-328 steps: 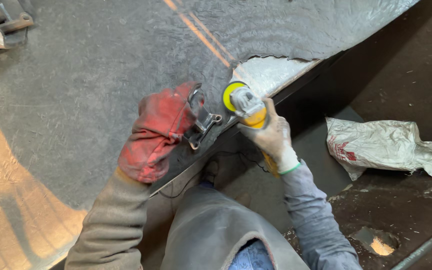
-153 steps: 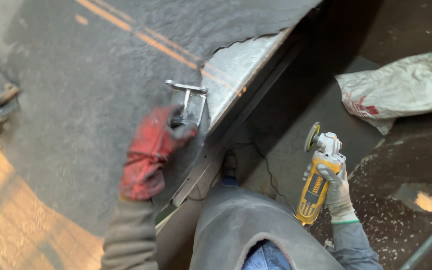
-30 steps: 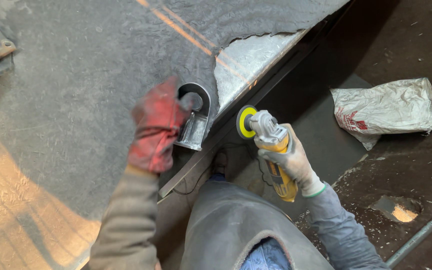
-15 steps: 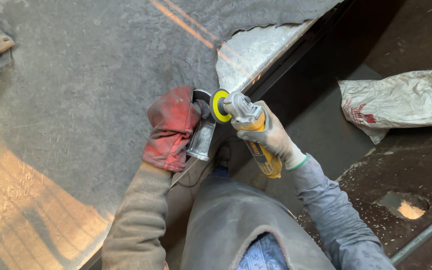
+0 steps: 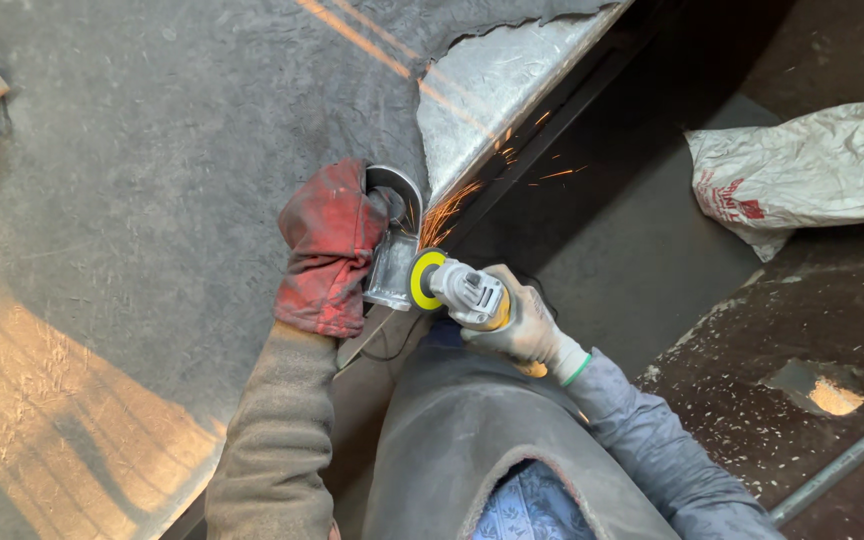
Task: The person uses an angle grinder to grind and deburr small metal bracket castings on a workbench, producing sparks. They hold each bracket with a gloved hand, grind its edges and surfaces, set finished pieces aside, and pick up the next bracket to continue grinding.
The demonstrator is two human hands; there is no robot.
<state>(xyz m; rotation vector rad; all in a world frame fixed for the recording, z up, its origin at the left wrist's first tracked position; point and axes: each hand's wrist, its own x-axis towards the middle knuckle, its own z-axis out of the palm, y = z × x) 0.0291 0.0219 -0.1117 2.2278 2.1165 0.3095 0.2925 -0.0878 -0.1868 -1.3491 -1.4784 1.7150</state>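
Grinder (image 5: 462, 292), yellow-guarded, sits at the front edge of the grey desk (image 5: 152, 180), its disc against a small metal bracket (image 5: 392, 262); orange sparks (image 5: 457, 200) fly up and to the right, so cutting is under way and, by my reading, not finished. From the head view, the right hand (image 5: 522, 325), in a pale glove, is wrapped tight around the tool's body, wrist bent inward. The left hand (image 5: 327, 250), in a red glove, is closed over the bracket, pinning it to the desk. A white sack (image 5: 812, 170) lies on the floor, well apart.

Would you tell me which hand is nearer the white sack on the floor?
Right. The right hand holds the grinder, sack beyond it; the left hand is farther off.
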